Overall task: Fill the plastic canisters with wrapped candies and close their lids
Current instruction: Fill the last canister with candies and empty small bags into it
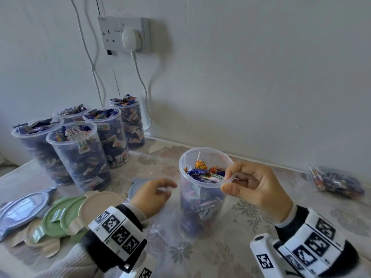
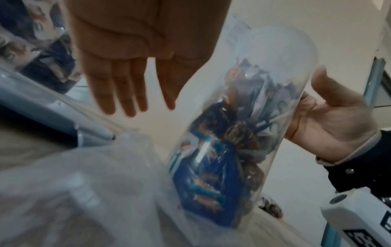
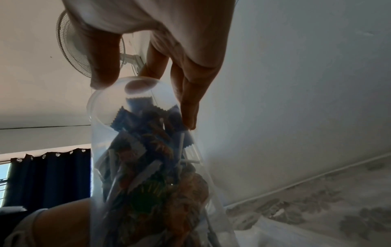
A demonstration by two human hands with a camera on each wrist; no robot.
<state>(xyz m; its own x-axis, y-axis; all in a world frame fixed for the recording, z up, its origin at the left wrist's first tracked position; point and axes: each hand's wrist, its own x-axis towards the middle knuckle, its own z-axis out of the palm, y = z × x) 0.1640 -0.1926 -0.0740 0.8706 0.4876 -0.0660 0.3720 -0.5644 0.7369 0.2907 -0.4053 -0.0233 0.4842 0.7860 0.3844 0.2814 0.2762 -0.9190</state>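
Only the left wrist view shows the left hand (image 2: 127, 66) with fingers straight and spread, just left of the canister (image 1: 202, 195). The right hand (image 1: 255, 189) pinches its rim, candies (image 1: 202, 171) below the fingertips.

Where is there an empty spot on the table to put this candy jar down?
Bare tablecloth lies between the held canister and the candy bag by the wall. More lies between that canister and the five full canisters. The near left is crowded with lids and a clear plastic bag.
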